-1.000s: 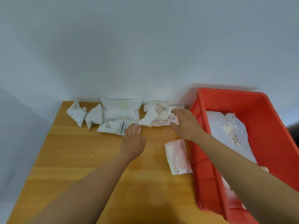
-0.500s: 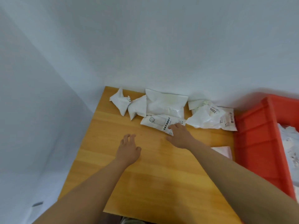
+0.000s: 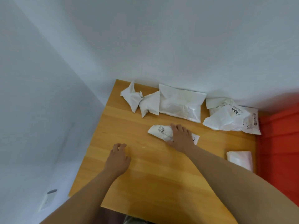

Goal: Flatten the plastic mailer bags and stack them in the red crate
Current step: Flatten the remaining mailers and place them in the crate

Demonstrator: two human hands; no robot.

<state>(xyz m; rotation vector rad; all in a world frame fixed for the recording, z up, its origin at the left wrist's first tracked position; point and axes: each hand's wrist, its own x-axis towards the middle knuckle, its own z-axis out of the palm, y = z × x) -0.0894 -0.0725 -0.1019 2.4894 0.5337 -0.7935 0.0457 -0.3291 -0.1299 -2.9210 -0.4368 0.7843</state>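
A small folded white mailer bag (image 3: 159, 130) with a round logo lies on the wooden table (image 3: 153, 178), apart from the row of bags. My right hand (image 3: 181, 138) lies palm down on its right half, fingers spread over it. My left hand (image 3: 119, 159) rests on the table to the left, fingers loosely curled and holding nothing. Along the wall lie two crumpled white bags (image 3: 131, 98) (image 3: 150, 103), a larger flat bag (image 3: 179, 102) and a crumpled labelled bag (image 3: 229, 117). The red crate (image 3: 279, 143) shows only its left wall at the right edge.
A folded pinkish-white bag (image 3: 240, 159) lies beside the crate wall. White walls close the table's far side and stand off its left edge. A wall socket (image 3: 48, 198) sits low on the left wall. The table's near edge runs under my forearms.
My right hand let go of the crumpled labelled bag, moved left onto the small logo bag and drew it away from the row. The view swung left, so most of the crate left the frame.
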